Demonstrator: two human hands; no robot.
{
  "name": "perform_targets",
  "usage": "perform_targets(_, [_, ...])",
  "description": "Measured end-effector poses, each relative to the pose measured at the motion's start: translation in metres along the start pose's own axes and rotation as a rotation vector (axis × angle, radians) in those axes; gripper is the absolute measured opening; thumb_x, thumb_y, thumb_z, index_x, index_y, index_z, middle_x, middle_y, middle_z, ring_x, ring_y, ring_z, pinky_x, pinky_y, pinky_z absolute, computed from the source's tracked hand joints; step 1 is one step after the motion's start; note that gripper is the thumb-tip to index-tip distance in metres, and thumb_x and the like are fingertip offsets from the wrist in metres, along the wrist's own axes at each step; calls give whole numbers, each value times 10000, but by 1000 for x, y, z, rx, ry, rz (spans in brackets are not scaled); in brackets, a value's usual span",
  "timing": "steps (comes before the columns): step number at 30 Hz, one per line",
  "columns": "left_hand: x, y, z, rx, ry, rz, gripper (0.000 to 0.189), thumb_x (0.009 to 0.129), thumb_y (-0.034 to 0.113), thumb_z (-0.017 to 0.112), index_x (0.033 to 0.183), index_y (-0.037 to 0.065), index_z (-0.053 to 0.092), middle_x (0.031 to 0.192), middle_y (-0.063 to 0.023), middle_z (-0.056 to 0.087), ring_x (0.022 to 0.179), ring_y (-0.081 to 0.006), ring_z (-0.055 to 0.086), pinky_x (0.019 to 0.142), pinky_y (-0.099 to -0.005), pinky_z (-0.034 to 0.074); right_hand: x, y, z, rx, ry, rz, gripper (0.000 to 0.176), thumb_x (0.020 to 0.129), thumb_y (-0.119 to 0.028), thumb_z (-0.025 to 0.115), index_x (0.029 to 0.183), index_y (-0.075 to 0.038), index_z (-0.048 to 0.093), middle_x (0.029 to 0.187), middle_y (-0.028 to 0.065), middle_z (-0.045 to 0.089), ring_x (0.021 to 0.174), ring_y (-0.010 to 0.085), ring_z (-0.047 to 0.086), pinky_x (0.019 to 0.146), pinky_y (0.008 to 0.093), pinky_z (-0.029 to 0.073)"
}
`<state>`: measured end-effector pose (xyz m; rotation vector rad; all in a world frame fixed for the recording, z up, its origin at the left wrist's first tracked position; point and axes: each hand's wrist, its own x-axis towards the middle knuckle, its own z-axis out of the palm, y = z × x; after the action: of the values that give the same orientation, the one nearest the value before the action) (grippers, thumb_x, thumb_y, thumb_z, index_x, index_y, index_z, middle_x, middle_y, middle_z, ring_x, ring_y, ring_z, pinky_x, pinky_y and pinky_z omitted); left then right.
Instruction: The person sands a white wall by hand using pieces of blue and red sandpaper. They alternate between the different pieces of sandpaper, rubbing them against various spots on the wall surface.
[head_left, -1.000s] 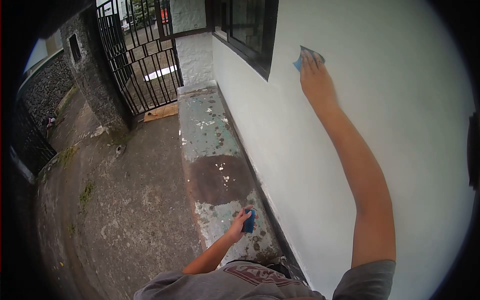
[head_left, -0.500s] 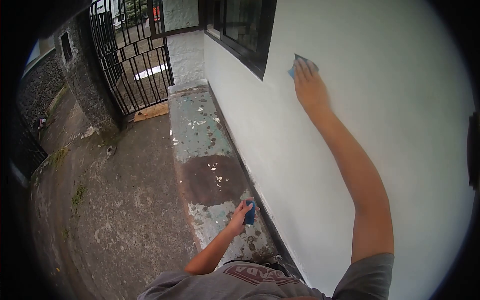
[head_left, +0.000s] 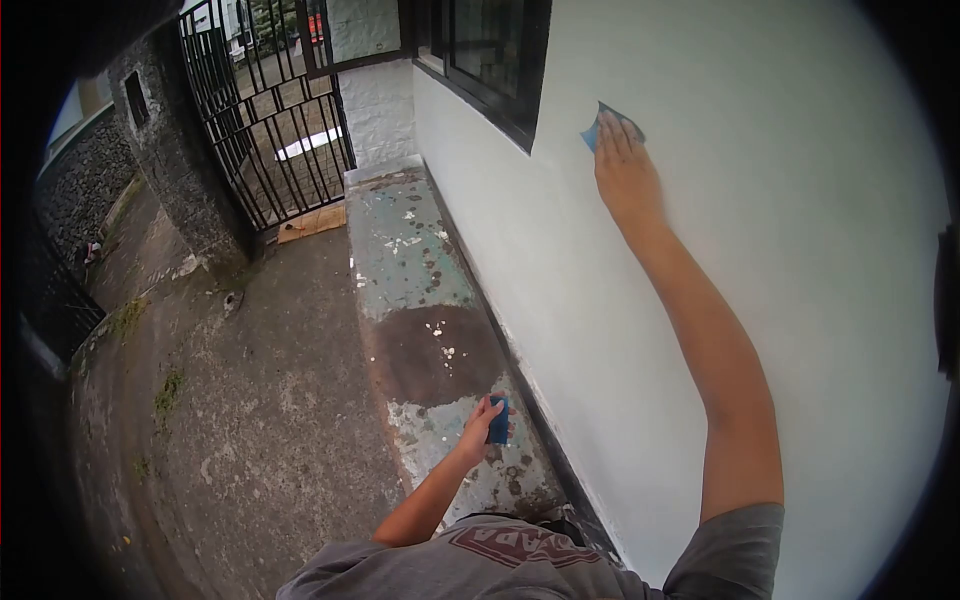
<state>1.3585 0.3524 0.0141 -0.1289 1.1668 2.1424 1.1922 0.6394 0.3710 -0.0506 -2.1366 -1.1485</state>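
Against the white wall (head_left: 800, 250), right of the window's lower corner, my right hand (head_left: 626, 165) lies with fingers extended over a thin blue and grey sheet that looks like sandpaper (head_left: 588, 137). Its edges and pointed corners stick out around the fingertips, and the palm hides its middle. Lower down, in front of my body, my left hand (head_left: 478, 430) grips a small dark blue piece (head_left: 498, 424), apparently folded sandpaper, between thumb and fingers. That hand is above the paint-spotted ledge, clear of the wall.
A weathered concrete ledge (head_left: 405, 260) with white flecks and a brown patch runs along the wall's foot. The dark-framed window (head_left: 490, 60) is ahead. Farther off stand a black metal gate (head_left: 270, 120) and a stone pillar (head_left: 180, 160). Rough concrete ground (head_left: 270, 390) lies left.
The view has shifted slightly. My right hand, with the sheet beneath it, has slid a little to the right along the wall. The left hand keeps its hold on the blue piece.
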Motion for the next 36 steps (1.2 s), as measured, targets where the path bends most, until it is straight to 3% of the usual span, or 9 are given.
perform_targets(5, [-5, 18, 19, 18, -22, 96, 506, 1010, 271, 585, 1471, 181, 396, 1100, -111, 627, 811, -203, 653, 725, -358, 570, -72, -75, 47, 148, -192, -187, 517, 1036, -197, 377, 1481, 64, 406, 1612, 161, 337, 1512, 264, 278, 1265, 405, 151])
perform_targets(8, [-4, 17, 18, 19, -34, 106, 517, 1011, 232, 574, 1487, 194, 375, 1102, -122, 621, 789, -205, 650, 712, -358, 570, -64, -76, 46, 206, -269, -150, 511, 1034, -201, 383, 1471, 60, 425, 1614, 163, 331, 1516, 266, 266, 1264, 404, 154])
perform_targets(14, [5, 17, 22, 25, -42, 109, 482, 1009, 247, 578, 1460, 188, 418, 1078, -110, 637, 801, -200, 654, 728, -362, 572, -4, -2, 1, 6, 6, 52, 509, 1029, -204, 398, 1468, 53, 435, 1607, 163, 346, 1512, 265, 275, 1264, 397, 154])
perform_targets(20, [-4, 15, 25, 43, -36, 58, 475, 1004, 273, 583, 1449, 189, 439, 1101, -99, 639, 818, -195, 658, 747, -363, 574, -69, -61, 37, 115, -118, -169, 511, 1016, -202, 430, 1455, 58, 451, 1590, 170, 374, 1501, 255, 300, 1265, 399, 160])
perform_targets(23, [-9, 19, 22, 47, -33, 61, 469, 1009, 265, 575, 1450, 187, 438, 1104, -100, 638, 821, -194, 658, 748, -359, 574, -46, -45, 28, 97, -93, -76, 505, 1018, -199, 432, 1451, 59, 457, 1583, 164, 388, 1496, 257, 313, 1264, 401, 169])
perform_targets(27, [-8, 21, 22, 50, -34, 74, 459, 1014, 253, 567, 1449, 182, 438, 1109, -101, 637, 822, -191, 656, 745, -356, 571, 17, 25, -27, -104, 84, 179, 511, 1014, -200, 440, 1450, 66, 454, 1580, 155, 398, 1494, 251, 318, 1261, 395, 180])
perform_targets(30, [-9, 21, 18, 25, -36, 86, 458, 1014, 250, 565, 1448, 179, 436, 1110, -100, 637, 824, -190, 656, 739, -355, 569, 3, 14, -12, -99, 108, 104, 518, 1009, -199, 431, 1456, 62, 449, 1578, 155, 401, 1501, 251, 305, 1261, 392, 174])
perform_targets(34, [-16, 19, 18, 40, -23, 58, 458, 1013, 248, 566, 1446, 179, 432, 1104, -98, 635, 819, -191, 653, 733, -356, 568, -92, -79, 51, 113, -86, -187, 536, 1014, -203, 405, 1443, 116, 432, 1592, 183, 364, 1510, 261, 281, 1261, 394, 171])
perform_targets(36, [-20, 20, 17, 57, -30, 64, 458, 1012, 250, 568, 1444, 180, 434, 1102, -98, 634, 825, -192, 653, 736, -357, 567, -128, -99, 52, 127, -180, -265, 529, 1014, -191, 416, 1444, 117, 430, 1593, 188, 360, 1509, 273, 280, 1260, 400, 174])
